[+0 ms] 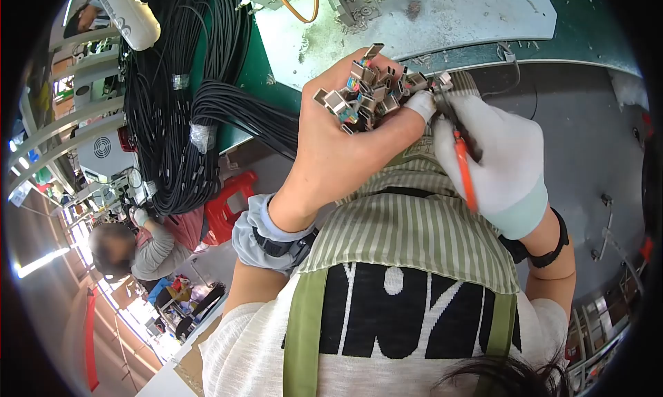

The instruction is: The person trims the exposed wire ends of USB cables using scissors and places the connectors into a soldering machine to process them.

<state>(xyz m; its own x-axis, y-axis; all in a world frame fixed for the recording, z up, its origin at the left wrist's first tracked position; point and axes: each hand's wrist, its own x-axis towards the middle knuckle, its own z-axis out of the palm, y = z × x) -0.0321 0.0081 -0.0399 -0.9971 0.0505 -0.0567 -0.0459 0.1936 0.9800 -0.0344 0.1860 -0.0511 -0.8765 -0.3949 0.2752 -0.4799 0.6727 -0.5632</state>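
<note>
Head view: the left hand clasps metal plugs; the right hand grips an orange-handled tool. Plugs seem light, hard; hold metal: thin wires look snappable.

A workshop, probably a factory floor where cables are handled, is indicated. Black cables are draped in wrapped bundles over the left of a green bench; its white board is strewn with scraps. Metal connectors and an orange-handled tool are held. At far left, a gloved person is seen near a fan-grilled unit.
</note>
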